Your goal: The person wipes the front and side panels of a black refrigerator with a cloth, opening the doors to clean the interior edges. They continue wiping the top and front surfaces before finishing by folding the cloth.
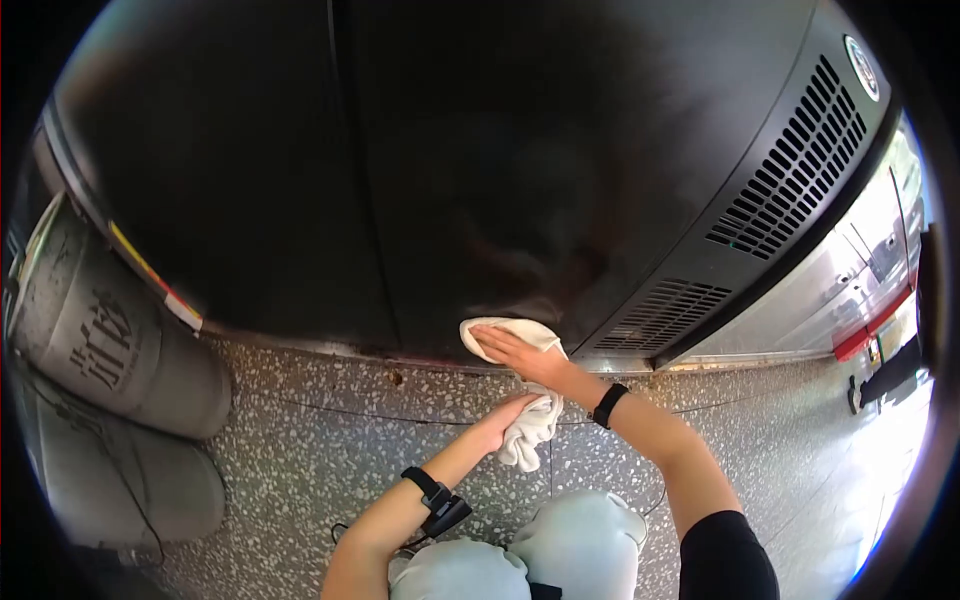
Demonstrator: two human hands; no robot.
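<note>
A white cloth [545,337] lies flat against the bottom of a large dark, glossy cabinet panel [500,150]. My right hand [515,350] presses on it, fingers stretched out and pointing left. Just below, my left hand [505,420] has its fingers wrapped round a bunched part of white cloth [530,440] that hangs over the speckled floor. Whether the two white parts are one cloth, I cannot tell. Both wrists wear black bands, and the left one carries a small black device [445,510].
Two grey gas cylinders [90,320] stand at the left. Vent grilles [790,170] are on the cabinet's right side. The speckled floor [330,470] runs under my light-clad knees [580,540]. At the far right is a person's dark-clothed leg [895,370].
</note>
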